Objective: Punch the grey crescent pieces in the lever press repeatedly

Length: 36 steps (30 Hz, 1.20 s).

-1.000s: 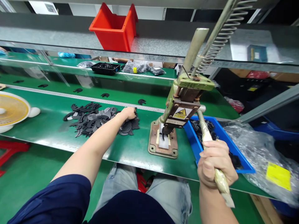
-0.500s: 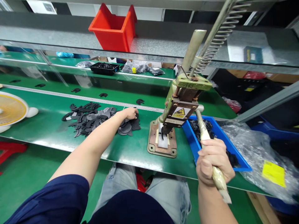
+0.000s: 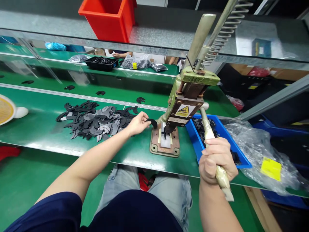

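Pinched in the fingertips of my left hand (image 3: 139, 124) is a curved black plastic piece (image 3: 152, 122), held just left of a green hand press (image 3: 184, 96). My right hand (image 3: 218, 159) wraps round the tape-covered lever (image 3: 209, 130) of that press. Under the ram, on the press base (image 3: 165, 149), a dark curved part (image 3: 165, 132) stands on a light plate. A heap of similar curved black and grey pieces (image 3: 96, 120) lies on the green bench, to the left of my left hand.
A blue bin (image 3: 241, 158) of black parts stands right of the press, beside clear plastic bags (image 3: 263, 151). Single curved pieces lie spaced along the green strip (image 3: 125, 95) behind. A red bin (image 3: 108, 22) sits on the overhead shelf. A co-worker's hand (image 3: 119, 55) shows beyond.
My left hand has come away from the heap toward the press, carrying a curved black piece. My right hand still grips the lever. The view has shifted slightly.
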### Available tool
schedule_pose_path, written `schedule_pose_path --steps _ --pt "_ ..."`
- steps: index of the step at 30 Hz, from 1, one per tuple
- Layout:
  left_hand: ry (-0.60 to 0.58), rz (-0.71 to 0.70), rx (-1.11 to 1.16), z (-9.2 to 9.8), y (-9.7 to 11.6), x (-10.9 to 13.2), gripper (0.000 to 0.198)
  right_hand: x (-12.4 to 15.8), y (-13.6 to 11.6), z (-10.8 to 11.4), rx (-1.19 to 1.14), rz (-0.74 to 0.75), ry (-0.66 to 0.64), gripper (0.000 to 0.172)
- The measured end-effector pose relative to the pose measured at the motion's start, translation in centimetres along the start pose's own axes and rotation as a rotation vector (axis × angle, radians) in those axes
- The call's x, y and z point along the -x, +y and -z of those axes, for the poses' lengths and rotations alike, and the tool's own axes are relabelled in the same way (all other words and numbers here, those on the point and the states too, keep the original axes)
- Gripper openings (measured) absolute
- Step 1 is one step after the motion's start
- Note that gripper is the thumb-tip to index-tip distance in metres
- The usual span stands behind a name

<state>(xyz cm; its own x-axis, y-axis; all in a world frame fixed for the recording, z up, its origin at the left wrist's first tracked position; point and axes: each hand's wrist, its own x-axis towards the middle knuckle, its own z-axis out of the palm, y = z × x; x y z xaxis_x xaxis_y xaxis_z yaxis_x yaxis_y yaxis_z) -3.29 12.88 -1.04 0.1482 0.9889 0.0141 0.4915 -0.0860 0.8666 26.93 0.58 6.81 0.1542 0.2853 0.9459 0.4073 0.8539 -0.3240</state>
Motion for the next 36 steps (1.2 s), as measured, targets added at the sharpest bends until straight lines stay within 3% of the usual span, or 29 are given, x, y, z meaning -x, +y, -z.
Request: schedule_pose_path --steps 4,8,11,14,18,21,27,36 --pt "-0.111 -0.135 -0.332 -2.3 0.6 3.2 0.022 0.1 -0.1 0.1 0.020 -0.010 -0.023 0.038" --pt "-0.210 -0.190 -0.675 -2.1 1.3 4.0 0.033 0.1 -0.1 0.0 0.010 -0.008 -0.011 0.040" --pt "-0.225 -0.240 -0.723 -1.9 1.3 3.8 0.040 0.1 -0.1 -0.1 0.010 -0.017 0.000 0.041" --pt "-0.206 -0.166 -0.543 -1.9 1.1 3.4 0.032 0.1 -0.1 0.0 0.012 -0.022 -0.019 0.040" --pt "-0.241 0.095 0.012 -2.1 1.2 2.6 0.024 0.1 -0.2 0.0 0.015 -0.020 -0.032 0.038" --pt "-0.289 0.159 0.269 -2.9 1.6 1.8 0.027 0.0 -0.3 0.0 0.017 -0.008 -0.024 0.039" --pt "-0.288 0.139 0.294 -4.3 1.9 0.4 0.029 0.1 -0.3 0.1 0.038 -0.005 -0.052 0.038" --pt "-0.339 0.154 0.319 -4.8 1.1 -0.1 0.039 0.0 -0.2 0.1 0.015 0.008 -0.050 0.038"
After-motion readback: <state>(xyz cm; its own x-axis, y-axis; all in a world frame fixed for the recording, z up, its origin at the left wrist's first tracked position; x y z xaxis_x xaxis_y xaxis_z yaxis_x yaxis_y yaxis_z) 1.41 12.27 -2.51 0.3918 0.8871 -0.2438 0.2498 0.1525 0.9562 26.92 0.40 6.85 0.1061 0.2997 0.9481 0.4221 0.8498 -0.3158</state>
